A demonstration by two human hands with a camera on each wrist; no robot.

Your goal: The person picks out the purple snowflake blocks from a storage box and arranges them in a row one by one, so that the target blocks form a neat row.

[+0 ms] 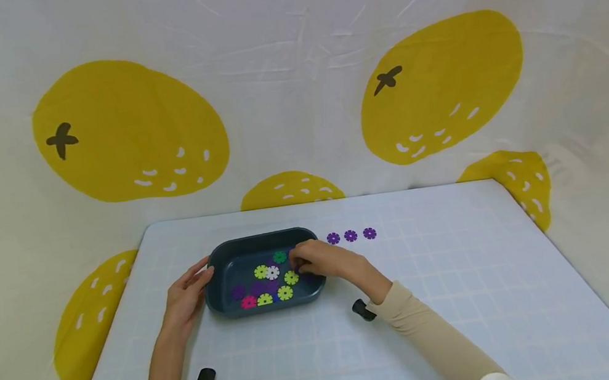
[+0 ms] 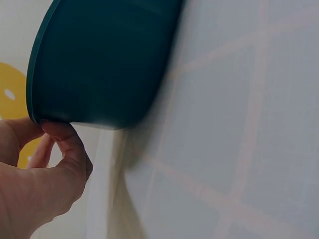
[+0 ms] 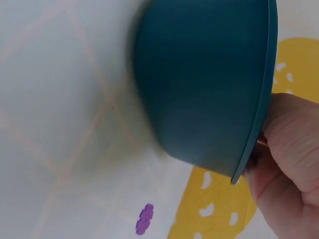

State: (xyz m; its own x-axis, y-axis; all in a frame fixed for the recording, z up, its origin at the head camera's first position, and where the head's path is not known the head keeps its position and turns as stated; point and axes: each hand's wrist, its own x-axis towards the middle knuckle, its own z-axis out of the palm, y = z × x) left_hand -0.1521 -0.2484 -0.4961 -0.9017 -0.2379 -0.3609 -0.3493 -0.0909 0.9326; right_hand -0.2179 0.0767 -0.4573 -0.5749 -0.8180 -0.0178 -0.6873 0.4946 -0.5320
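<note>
Teal on its outer wall in both wrist views and darker in the head view, one tray [image 1: 242, 266] sits on one white table [image 1: 436, 325], left of the table's middle. It is oblong, with rounded corners, sloping walls and a thin rim all round.

Inside it lie flat, round pieces with notched edges, like small flowers. Four are yellow-green pieces [image 1: 284, 293], and there is one white piece [image 1: 272, 272], one green piece [image 1: 279, 257] and one pink piece [image 1: 249, 302]. The white one touches the yellow-green one to its left. Several purple pieces [image 1: 238, 292] merge with the dark floor, too dim to count surely, and a bit of blue shows near the front wall. Three more purple discs [image 1: 351, 236] lie on the table just beyond the tray's right end, in a row, apart from one another.

Two hands are at work. The left hand [image 1: 184, 298] grips the tray's left end, thumb at the rim and fingers outside. The right hand [image 1: 314, 258] reaches over the right end, its fingers bent down inside; whether they pinch a piece I cannot tell. Both arms wear beige sleeves [image 1: 431, 331]. Behind the table hangs a white cloth [image 1: 289, 92] printed with yellow fruit.
</note>
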